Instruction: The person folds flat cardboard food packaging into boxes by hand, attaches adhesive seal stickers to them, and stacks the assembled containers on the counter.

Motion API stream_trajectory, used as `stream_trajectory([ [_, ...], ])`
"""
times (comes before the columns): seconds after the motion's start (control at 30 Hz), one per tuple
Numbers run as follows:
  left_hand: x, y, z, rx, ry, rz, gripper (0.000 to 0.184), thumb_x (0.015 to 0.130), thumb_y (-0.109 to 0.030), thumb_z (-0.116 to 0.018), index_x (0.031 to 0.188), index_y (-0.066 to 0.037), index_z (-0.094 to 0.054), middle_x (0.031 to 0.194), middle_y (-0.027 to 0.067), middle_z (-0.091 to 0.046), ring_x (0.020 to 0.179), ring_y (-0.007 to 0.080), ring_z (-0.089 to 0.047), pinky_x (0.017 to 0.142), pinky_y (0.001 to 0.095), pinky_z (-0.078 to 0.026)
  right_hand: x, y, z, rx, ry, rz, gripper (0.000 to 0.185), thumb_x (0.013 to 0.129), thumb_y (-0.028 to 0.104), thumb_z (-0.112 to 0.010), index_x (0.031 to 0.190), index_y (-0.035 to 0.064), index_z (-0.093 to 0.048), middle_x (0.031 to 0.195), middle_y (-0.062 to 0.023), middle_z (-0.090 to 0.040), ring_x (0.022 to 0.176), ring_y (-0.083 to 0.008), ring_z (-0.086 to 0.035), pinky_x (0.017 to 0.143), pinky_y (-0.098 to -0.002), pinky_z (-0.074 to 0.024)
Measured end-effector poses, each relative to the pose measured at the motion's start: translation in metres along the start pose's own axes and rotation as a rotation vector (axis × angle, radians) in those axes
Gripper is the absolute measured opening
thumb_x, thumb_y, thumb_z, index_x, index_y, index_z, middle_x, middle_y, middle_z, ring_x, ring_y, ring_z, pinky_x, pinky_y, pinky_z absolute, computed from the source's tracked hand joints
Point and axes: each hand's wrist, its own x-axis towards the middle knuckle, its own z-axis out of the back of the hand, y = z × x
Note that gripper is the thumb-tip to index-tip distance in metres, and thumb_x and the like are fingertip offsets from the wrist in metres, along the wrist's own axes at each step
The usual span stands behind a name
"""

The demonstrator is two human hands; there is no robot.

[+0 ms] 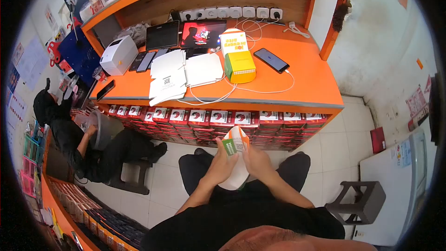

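Note:
A printed cardboard carton (236, 174), white with green and orange patches, is held over my lap, tilted and partly folded. My left hand (220, 161) grips its left side, with the thumb near the green patch. On the opposite side, the fingers of my right hand (258, 160) are closed around the edge. Beyond my hands, a yellow and green carton (241, 67) with a raised printed flap stands on the orange desk (302, 81). Flat white cartons (168, 81) lie stacked to its left.
A charging phone (272, 60) with a trailing cable lies right of the cartons. A white label printer (119, 55) and two screens stand further left and back. Red boxes (199, 117) fill the shelf below. A seated co-worker (69, 135) is left; a stool (355, 200) stands right.

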Motion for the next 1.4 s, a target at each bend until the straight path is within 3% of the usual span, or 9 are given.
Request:
stream_trajectory([
  [0.17,-0.005,0.001,0.011,0.262,-0.003,0.003,0.096,0.104,-0.036,-0.052,0.152,0.018,0.01,0.161,0.0407,-0.01,0.154,0.0463,-0.015,0.125,0.0392,-0.018,0.005,0.005,0.006,-0.025,0.056,-0.092,0.048,0.101,0.022,-0.051,0.147,0.0093,-0.047,0.106,-0.0265,-0.069,0.091,-0.0464,-0.068,0.081,-0.0561,-0.0543],
  [0.3,-0.005,-0.014,0.01,-0.276,0.34,0.102,0.088,0.106,-0.043,-0.046,0.159,0.008,0.002,0.159,0.0388,-0.022,0.151,0.0447,-0.027,0.122,0.0397,-0.025,0.003,0.004,0.003,0.127,0.164,0.145,0.062,0.097,0.018,-0.056,0.155,0.005,-0.037,0.128,-0.0301,-0.06,0.113,-0.0475,-0.061,0.095,-0.0515,-0.0515],
  [0.43,-0.005,-0.022,0.014,-0.205,0.308,0.266,0.06,0.109,-0.04,-0.039,0.15,0.004,-0.038,0.129,0.0295,-0.061,0.122,0.0405,-0.059,0.102,0.041,-0.046,-0.002,0.02,0.014,0.385,0.232,0.247,0.078,0.088,0.012,-0.067,0.158,0.0032,-0.034,0.147,-0.0252,-0.047,0.137,-0.0395,-0.046,0.115,-0.0437,-0.0374],
  [0.5,-0.013,0.035,0.006,-0.29,0.081,0.132,0.044,0.107,-0.03,-0.046,0.129,0.005,-0.06,0.113,0.0199,-0.07,0.102,0.0237,-0.067,0.09,0.0352,-0.05,0.0,-0.004,0.016,0.366,0.309,0.233,0.083,0.085,0.013,-0.072,0.158,0.0047,-0.033,0.147,-0.0254,-0.047,0.138,-0.0358,-0.045,0.118,-0.0426,-0.0339],
  [0.63,-0.017,-0.001,0.04,-0.76,0.123,0.349,0.041,0.105,-0.025,-0.054,0.129,0.006,-0.063,0.121,0.0119,-0.07,0.105,0.0173,-0.065,0.091,0.0333,-0.052,0.002,0.01,0.045,0.36,0.051,0.047,0.071,0.085,0.018,-0.078,0.147,0.0012,-0.047,0.142,-0.0233,-0.051,0.133,-0.0357,-0.047,0.115,-0.0438,-0.0353],
  [0.8,-0.014,-0.001,0.031,-0.535,0.083,0.373,0.043,0.101,-0.025,-0.062,0.131,0.006,-0.062,0.12,0.0128,-0.071,0.107,0.0156,-0.065,0.095,0.0327,-0.051,-0.006,-0.002,0.045,0.961,0.584,-0.2,0.036,0.1,0.009,-0.063,0.134,-0.0034,-0.058,0.11,-0.0054,-0.073,0.09,-0.0097,-0.067,0.076,-0.0262,-0.0547],
  [0.97,-0.013,-0.019,0.018,-0.311,0.081,-0.017,0.073,0.086,-0.01,-0.079,0.146,0.001,-0.038,0.134,0.0157,-0.059,0.125,0.0192,-0.056,0.106,0.0353,-0.044,0.0,0.008,0.033,1.18,0.028,-0.269,0.036,0.099,0.0,-0.058,0.135,-0.0052,-0.055,0.116,-0.0151,-0.07,0.1,-0.0161,-0.07,0.084,-0.0287,-0.0582],
  [1.03,-0.015,-0.015,0.008,-0.685,0.067,0.012,0.073,0.082,-0.008,-0.083,0.143,-0.001,-0.042,0.138,0.0129,-0.055,0.128,0.0209,-0.054,0.11,0.038,-0.043,0.005,0.012,0.034,1.189,-0.058,-0.219,0.039,0.099,-0.001,-0.057,0.137,-0.0055,-0.053,0.119,-0.0164,-0.069,0.102,-0.0175,-0.07,0.086,-0.0292,-0.0583],
  [1.4,-0.016,0.015,0.001,-0.903,-0.241,0.059,0.028,0.087,0.01,-0.069,0.11,-0.003,-0.062,0.111,0.0065,-0.066,0.101,0.0133,-0.064,0.089,0.0282,-0.053,0.002,-0.021,0.014,1.237,0.285,0.059,0.044,0.109,0.024,-0.037,0.133,-0.0023,-0.063,0.125,-0.0134,-0.063,0.126,-0.023,-0.057,0.108,-0.0403,-0.0433],
])
